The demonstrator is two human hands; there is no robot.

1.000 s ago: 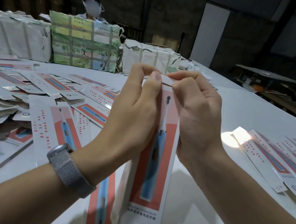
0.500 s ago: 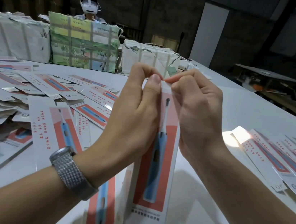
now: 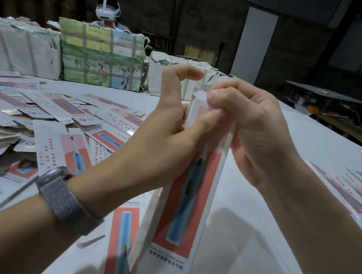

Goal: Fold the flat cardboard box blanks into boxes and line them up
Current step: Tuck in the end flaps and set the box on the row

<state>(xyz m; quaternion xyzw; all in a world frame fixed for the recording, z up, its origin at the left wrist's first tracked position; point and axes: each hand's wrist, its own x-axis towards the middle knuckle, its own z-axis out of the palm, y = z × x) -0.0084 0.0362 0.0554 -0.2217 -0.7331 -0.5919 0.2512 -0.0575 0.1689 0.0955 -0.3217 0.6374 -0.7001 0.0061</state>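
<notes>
A tall narrow toothbrush box, white with a coral panel and a blue toothbrush picture, stands upright between my hands. My left hand grips its upper left side, thumb across the front and forefinger curled above the top. My right hand clasps the upper right edge and presses the top flap down with its fingertips. Another box lies flat on the white table just left of it. A heap of flat blanks covers the table's left side. A row of boxes lies at the right.
Wrapped bundles stand along the table's far edge, white ones on either side of a green printed one. A person wearing a headset sits behind them. A dark bench stands beyond the table at the right.
My left forefinger has lifted off the top flap and my right fingers have curled over it, pushing it down. The view has shifted closer to the box.
</notes>
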